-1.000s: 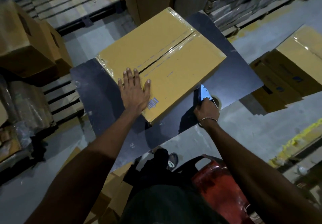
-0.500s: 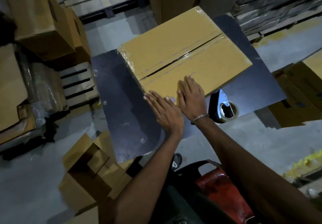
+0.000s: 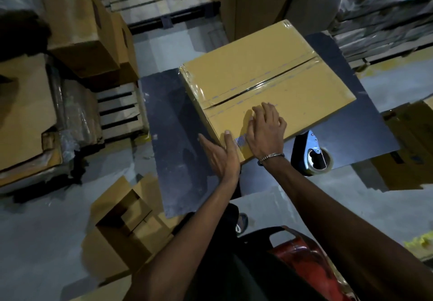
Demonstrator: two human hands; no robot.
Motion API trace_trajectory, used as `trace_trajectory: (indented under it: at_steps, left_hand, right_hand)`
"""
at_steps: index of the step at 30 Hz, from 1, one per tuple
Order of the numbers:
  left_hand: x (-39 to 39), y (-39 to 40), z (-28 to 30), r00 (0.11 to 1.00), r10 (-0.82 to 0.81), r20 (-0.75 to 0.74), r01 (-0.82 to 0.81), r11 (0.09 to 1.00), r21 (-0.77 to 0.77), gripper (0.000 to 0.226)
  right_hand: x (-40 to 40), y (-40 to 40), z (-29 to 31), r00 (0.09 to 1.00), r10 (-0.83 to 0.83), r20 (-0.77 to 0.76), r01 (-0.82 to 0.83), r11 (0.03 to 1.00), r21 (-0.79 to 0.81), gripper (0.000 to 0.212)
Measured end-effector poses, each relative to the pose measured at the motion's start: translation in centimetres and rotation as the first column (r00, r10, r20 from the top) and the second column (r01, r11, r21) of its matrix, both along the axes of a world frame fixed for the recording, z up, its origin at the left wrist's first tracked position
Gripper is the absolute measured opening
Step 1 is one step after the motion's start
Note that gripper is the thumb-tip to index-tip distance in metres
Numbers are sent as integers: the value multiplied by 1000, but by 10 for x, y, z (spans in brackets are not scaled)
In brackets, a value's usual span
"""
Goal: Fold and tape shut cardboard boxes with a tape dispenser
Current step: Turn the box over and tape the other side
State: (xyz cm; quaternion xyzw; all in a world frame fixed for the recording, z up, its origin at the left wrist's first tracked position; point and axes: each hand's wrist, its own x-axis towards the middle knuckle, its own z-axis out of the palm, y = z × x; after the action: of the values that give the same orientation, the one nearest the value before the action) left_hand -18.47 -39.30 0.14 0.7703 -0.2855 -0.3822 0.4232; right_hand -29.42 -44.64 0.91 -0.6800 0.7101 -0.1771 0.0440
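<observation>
Dim, cool light fills the warehouse floor, with the brightest patch falling on the yellow-brown top of the cardboard box [image 3: 264, 82], where clear tape throws thin streaks of glare along the seam and the near-left edge. The dark table [image 3: 178, 136] beneath shows only a dull sheen. A highlight glints off the metal of the tape dispenser [image 3: 310, 153]. Both forearms sink into deep shadow toward the bottom of the picture. Soft motion blur smears the right hand [image 3: 266, 132] and the stacked cartons [image 3: 79, 31] at left. The wide lens bends pallets and shelving outward at the corners, where detail is murky.
</observation>
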Motion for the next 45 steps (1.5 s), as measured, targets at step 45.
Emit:
trace_trajectory:
  at_steps: [45]
  left_hand:
    - [89, -191, 19, 962, -78, 263, -13, 945, 328, 90]
  right_hand:
    - [59, -73, -5, 944, 284, -168, -240, 940, 241, 62]
